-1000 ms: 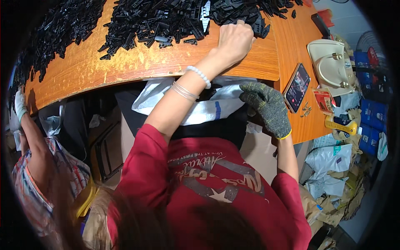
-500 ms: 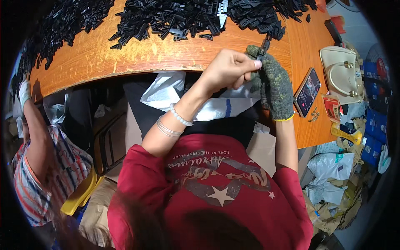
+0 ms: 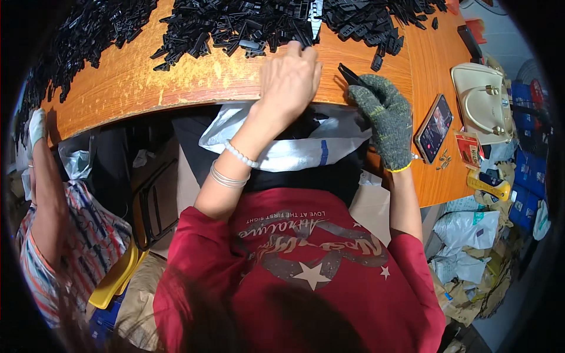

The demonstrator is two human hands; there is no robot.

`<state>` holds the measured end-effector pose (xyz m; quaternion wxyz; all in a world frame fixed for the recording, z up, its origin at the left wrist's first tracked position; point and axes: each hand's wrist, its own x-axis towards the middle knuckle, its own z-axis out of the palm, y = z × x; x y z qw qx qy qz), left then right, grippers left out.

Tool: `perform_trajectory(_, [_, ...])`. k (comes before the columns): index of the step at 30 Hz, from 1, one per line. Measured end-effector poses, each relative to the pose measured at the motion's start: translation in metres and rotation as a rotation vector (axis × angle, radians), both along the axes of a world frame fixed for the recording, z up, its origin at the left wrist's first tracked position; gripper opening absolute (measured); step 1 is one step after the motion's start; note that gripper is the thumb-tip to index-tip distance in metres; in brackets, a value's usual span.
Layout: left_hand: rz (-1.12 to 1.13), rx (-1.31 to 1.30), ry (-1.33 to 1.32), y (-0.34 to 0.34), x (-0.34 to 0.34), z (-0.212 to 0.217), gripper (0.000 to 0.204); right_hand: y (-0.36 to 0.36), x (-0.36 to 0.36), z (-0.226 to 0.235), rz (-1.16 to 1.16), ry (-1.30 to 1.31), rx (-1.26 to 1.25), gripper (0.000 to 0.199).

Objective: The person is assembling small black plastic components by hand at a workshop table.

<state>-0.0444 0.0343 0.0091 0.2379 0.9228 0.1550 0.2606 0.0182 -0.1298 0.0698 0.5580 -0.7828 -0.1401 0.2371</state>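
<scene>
My left hand (image 3: 288, 85), bare and back upward, reaches over the table to the near edge of a heap of small black plastic parts (image 3: 229, 26). Its fingers curl downward, and what they hold, if anything, is hidden beneath them. My right hand (image 3: 388, 120) wears a dark green knitted glove. Between its thumb and fingers it pinches one black plastic part (image 3: 351, 75), which points up and left above the table edge. Below my hands a white sack (image 3: 294, 157) lies open across my lap, with dark pieces visible inside.
On the right of the wooden table (image 3: 206, 79) lie a phone (image 3: 434, 129), a cream handbag (image 3: 479, 106), a red packet (image 3: 469, 151) and a yellow bottle (image 3: 489, 185). Bags and crumpled paper (image 3: 471, 265) cover the floor there. At left, another person's gloved hand (image 3: 36, 126) works at the table.
My hands were together at a black part. My left hand has moved away, left and up to the heap; my right hand now holds a black part alone. The sack's mouth is more exposed.
</scene>
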Motion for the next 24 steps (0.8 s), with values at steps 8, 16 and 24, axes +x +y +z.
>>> perform_trajectory(8, [-0.334,-0.327,-0.231,-0.005,-0.003,-0.01,0.011,-0.023,0.025,-0.008,0.286,-0.572,-0.263,0.03])
perform_trajectory(16, [-0.443,-0.369,-0.344,-0.004,-0.008,-0.017,0.006,-0.018,0.034,0.012,0.482,-0.601,-0.389,0.028])
perform_trajectory(24, [-0.502,-0.364,-0.33,-0.005,-0.006,-0.014,0.013,-0.023,0.039,0.001,0.573,-0.784,-0.355,0.028])
